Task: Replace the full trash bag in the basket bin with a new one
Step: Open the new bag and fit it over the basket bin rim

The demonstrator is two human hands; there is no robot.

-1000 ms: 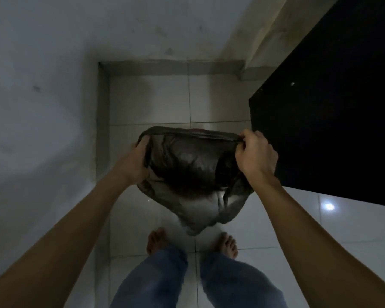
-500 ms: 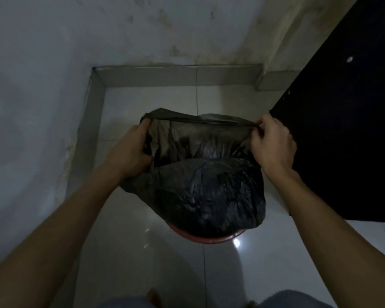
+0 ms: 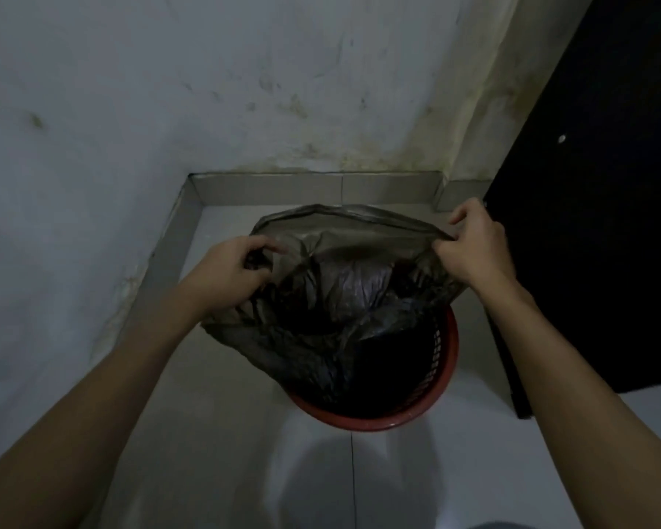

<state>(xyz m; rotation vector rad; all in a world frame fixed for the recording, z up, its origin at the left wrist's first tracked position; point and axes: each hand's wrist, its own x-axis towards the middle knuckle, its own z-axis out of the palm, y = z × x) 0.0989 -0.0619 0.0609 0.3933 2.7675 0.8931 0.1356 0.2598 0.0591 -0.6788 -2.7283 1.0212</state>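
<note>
A black trash bag (image 3: 332, 299) hangs spread open between my hands, its mouth stretched wide. My left hand (image 3: 229, 273) pinches the left edge of the mouth. My right hand (image 3: 470, 246) pinches the right edge. The bag's lower part droops into a red basket bin (image 3: 441, 376) that stands on the tiled floor right below it. Only the bin's near and right rim and some of its slotted wall show; the bag hides the rest.
The bin stands in a floor corner. A stained white wall (image 3: 207, 89) with a tiled skirting (image 3: 321, 187) runs behind and to the left. A tall black panel (image 3: 596, 223) stands close on the right. Pale floor tiles (image 3: 245, 471) lie in front.
The view has tipped up from my feet toward the corner. The bag has come over the red bin and its bottom now hangs into it, mouth pulled wider.
</note>
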